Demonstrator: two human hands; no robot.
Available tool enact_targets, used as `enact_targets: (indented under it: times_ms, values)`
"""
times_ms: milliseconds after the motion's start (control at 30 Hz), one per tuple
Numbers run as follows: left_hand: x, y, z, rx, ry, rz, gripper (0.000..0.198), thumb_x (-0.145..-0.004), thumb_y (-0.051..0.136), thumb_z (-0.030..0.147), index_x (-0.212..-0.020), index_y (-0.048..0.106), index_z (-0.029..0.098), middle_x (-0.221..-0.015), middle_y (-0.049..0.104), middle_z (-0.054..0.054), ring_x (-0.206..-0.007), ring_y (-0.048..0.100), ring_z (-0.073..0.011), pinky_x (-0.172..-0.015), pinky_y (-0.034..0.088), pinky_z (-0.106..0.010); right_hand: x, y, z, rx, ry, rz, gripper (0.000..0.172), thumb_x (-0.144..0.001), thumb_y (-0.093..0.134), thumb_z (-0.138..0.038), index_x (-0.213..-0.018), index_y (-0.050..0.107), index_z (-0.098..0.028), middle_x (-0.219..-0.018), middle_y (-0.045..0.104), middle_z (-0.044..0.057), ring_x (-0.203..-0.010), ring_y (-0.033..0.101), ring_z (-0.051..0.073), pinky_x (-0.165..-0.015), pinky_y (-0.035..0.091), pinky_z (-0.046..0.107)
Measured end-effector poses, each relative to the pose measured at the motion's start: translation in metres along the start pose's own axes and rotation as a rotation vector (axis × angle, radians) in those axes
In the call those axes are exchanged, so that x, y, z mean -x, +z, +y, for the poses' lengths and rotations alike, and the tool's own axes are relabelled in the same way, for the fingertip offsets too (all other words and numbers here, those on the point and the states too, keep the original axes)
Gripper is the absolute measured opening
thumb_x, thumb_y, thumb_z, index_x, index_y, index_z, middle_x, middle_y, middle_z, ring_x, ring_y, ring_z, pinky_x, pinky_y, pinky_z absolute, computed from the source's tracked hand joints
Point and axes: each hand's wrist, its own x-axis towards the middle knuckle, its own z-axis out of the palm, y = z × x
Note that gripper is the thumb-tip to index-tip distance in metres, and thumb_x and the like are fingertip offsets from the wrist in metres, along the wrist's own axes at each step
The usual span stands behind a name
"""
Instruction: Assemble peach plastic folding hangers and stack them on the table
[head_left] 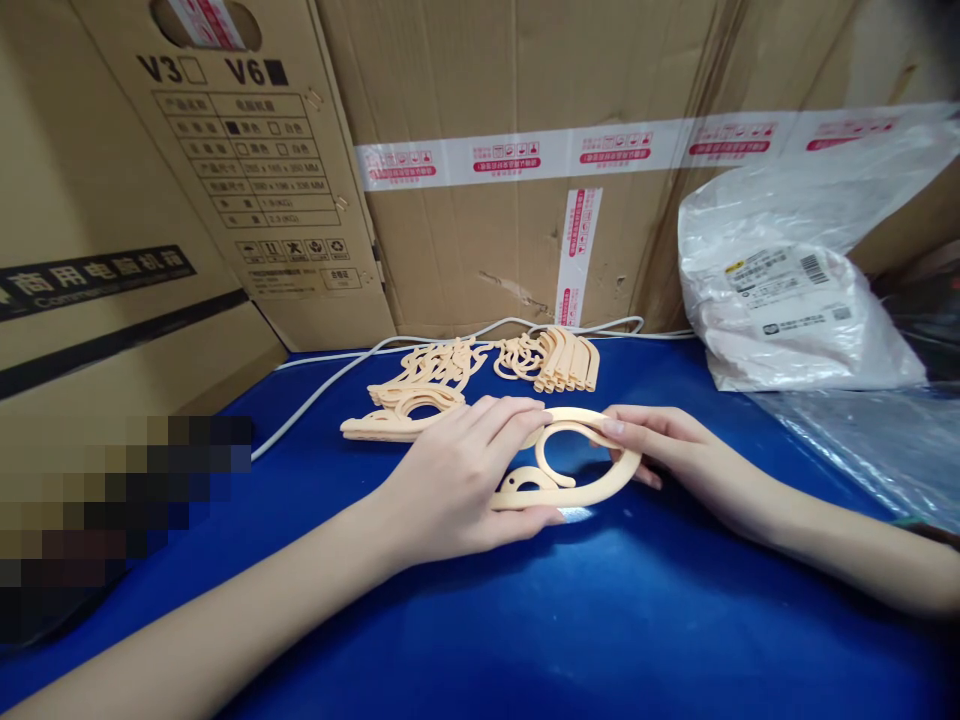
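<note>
A beige plastic loop-shaped piece (600, 480) lies on the blue tabletop (637, 610). My left hand (465, 480) lies over its left end, fingers wrapped over the top and thumb under the lower edge. My right hand (675, 450) pinches its upper right rim with fingers together. Behind them sits a pile of several similar beige pieces (420, 395) and a stacked bundle (566, 358).
Large cardboard boxes (480, 150) wall off the back and left. A white cable (315, 395) runs along the box base. A white plastic bag with a label (787, 300) and a clear plastic sheet (877, 440) lie at right.
</note>
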Motion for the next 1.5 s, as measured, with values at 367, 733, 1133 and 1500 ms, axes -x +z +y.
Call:
enact_targets:
  times_ms: [367,733,1133,1500]
  values:
    - [-0.002,-0.022,-0.005,-0.03,-0.049,-0.205,0.056,-0.082,0.06,0.029,-0.133,0.042,0.014,-0.133,0.053,-0.01,-0.121,0.049,-0.0244,-0.099,0.044,-0.035,0.0,0.001,-0.001,0.044,-0.062,-0.097,0.032,-0.095,0.043,-0.048,-0.088,0.055,-0.019,-0.067,0.056,-0.002,-0.06,0.048,0.011,-0.057,0.038,0.024]
    - [-0.002,-0.074,-0.07,0.098,-0.426,-0.261,0.068,-0.075,0.064,0.051,-0.134,0.044,0.024,-0.133,0.051,-0.006,-0.12,0.051,-0.0269,-0.102,0.042,-0.035,-0.001,-0.011,0.008,0.896,-0.421,-0.065,0.046,-0.092,0.048,-0.046,-0.132,0.049,-0.024,-0.134,0.054,0.009,-0.122,0.049,0.026,-0.101,0.039,0.047]
    - [0.018,-0.073,-0.107,0.026,-0.573,-0.532,0.078,-0.07,0.063,0.064,-0.138,0.045,0.029,-0.142,0.049,-0.005,-0.125,0.049,-0.031,-0.1,0.041,-0.034,0.0,-0.007,0.011,1.204,-0.508,-0.095,0.042,-0.097,0.039,-0.042,-0.128,0.054,-0.018,-0.136,0.052,0.013,-0.118,0.053,0.027,-0.097,0.044,0.047]
    - [0.018,-0.078,-0.108,0.027,-0.583,-0.566,0.077,-0.07,0.063,0.062,-0.137,0.048,0.027,-0.142,0.048,-0.006,-0.126,0.049,-0.0309,-0.102,0.04,-0.033,0.0,-0.007,0.013,1.195,-0.521,-0.082,0.041,-0.097,0.04,-0.041,-0.129,0.054,-0.02,-0.136,0.052,0.013,-0.116,0.054,0.027,-0.096,0.045,0.048]
